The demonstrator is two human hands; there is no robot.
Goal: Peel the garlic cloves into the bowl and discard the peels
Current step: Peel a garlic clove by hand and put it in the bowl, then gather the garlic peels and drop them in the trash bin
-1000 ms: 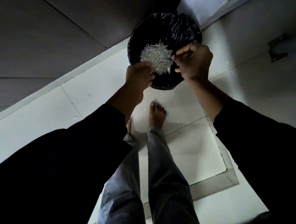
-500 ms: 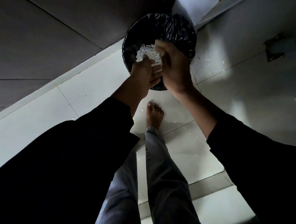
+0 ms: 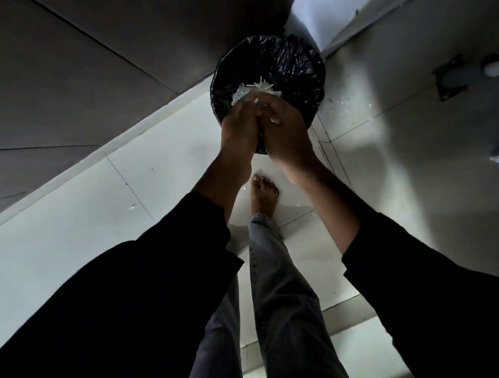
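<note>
The head view shows the left hand [image 3: 240, 124] and right hand [image 3: 286, 130] pressed together, cupping garlic peels [image 3: 256, 92] over the black-lined bin [image 3: 295, 64].

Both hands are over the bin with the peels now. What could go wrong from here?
1. The left hand and right hand hover over the near rim of the bin, not its middle, so garlic peels could drop outside it.
2. White flakes already lie on the floor beside the bin; more may scatter.
3. A bare foot stands just below the hands, likely to tread on fallen bits.
</note>
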